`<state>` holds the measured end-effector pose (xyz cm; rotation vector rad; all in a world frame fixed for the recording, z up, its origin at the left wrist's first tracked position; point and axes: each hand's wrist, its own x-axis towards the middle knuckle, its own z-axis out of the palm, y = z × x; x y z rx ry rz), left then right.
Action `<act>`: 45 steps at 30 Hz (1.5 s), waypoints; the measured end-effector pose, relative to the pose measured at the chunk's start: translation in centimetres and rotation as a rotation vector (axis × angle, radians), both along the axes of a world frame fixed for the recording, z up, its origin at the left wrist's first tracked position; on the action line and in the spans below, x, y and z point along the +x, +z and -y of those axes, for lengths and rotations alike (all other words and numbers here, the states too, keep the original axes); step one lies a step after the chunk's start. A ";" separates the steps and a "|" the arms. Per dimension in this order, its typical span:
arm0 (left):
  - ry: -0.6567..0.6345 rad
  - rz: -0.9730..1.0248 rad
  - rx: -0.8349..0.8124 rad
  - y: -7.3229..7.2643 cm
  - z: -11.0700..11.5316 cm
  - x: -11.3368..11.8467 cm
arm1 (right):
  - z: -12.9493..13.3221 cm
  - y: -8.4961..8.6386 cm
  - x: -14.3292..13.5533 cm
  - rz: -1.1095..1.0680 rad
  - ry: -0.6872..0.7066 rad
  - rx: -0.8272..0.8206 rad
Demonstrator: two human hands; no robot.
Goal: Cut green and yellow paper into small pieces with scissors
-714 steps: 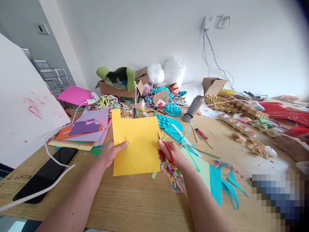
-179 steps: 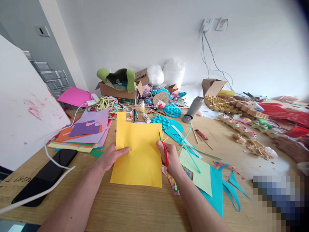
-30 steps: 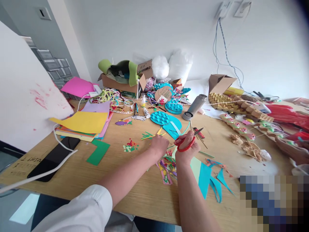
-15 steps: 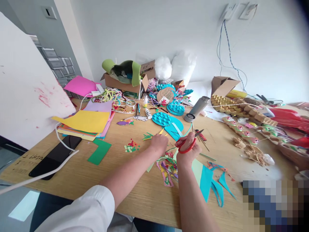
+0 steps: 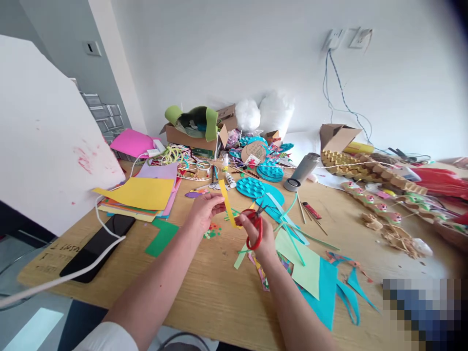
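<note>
My left hand [image 5: 207, 209] is closed on a narrow yellow paper strip [image 5: 227, 204], which stands up from the fingers over the middle of the table. Red-handled scissors [image 5: 256, 229] are in my right hand [image 5: 262, 239], their dark blades pointing up and to the right. The strip's lower end is close to the right fingers; whether they touch it I cannot make out. Small red and green paper dots [image 5: 212, 231] lie beneath and between the hands. Light green paper [image 5: 302, 265] and blue paper [image 5: 329, 292] lie to the right of my right forearm.
At the left are a black phone [image 5: 98, 246], a white cable, green paper [image 5: 161, 237] and stacked coloured sheets [image 5: 137, 194]. A grey bottle [image 5: 305, 170] lies tilted behind, near blue egg-tray pieces [image 5: 250, 186]. Painted egg-carton strips [image 5: 380, 207] are at the right.
My left hand has moved left and up, with the yellow strip now raised in it. My right hand has shifted left and down with the scissors. The view has tilted slightly.
</note>
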<state>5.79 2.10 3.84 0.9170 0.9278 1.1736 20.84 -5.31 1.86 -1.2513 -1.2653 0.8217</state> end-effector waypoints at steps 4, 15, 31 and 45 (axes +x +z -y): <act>0.069 0.191 -0.086 -0.7 1.2 -1.9 | 0.2 -0.7 -2.4 0.057 0.191 -0.056; -0.204 0.088 0.017 -1.6 3.4 -4.0 | -0.6 0.6 -4.5 0.022 0.253 -0.147; -0.243 0.016 0.107 -3.9 3.6 -4.0 | -0.8 -1.8 -4.7 -0.044 0.183 -0.075; -0.010 0.153 -0.040 -3.4 3.1 -4.6 | 0.0 -1.9 -4.5 0.112 0.039 -0.076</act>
